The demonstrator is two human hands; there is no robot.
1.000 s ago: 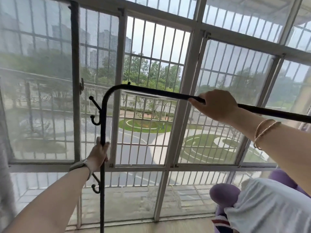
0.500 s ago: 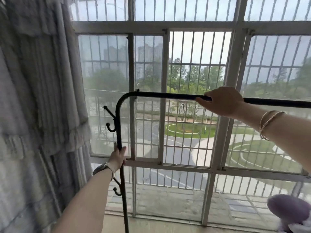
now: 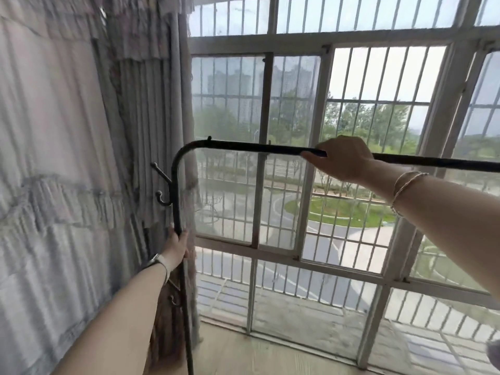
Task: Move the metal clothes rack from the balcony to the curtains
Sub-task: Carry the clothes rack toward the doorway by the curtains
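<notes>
The black metal clothes rack (image 3: 243, 146) stands in front of the barred window, its rounded left corner close to the curtains (image 3: 67, 158). My left hand (image 3: 177, 249) grips the rack's left upright pole below two side hooks. My right hand (image 3: 342, 158) is closed over the horizontal top bar, which runs off the right edge. The grey-white ruffled curtains fill the left side, and the upright overlaps their inner edge. The rack's feet are out of view.
A tall window (image 3: 311, 163) with white frames and outer bars fills the right. A wooden floor (image 3: 243, 353) runs along its foot. A bit of purple-grey fabric (image 3: 494, 350) shows at the lower right edge.
The rack and both hands have shifted left, toward the curtains. The curtains now fill far more of the view, and the purple and white bundle at lower right has nearly left it.
</notes>
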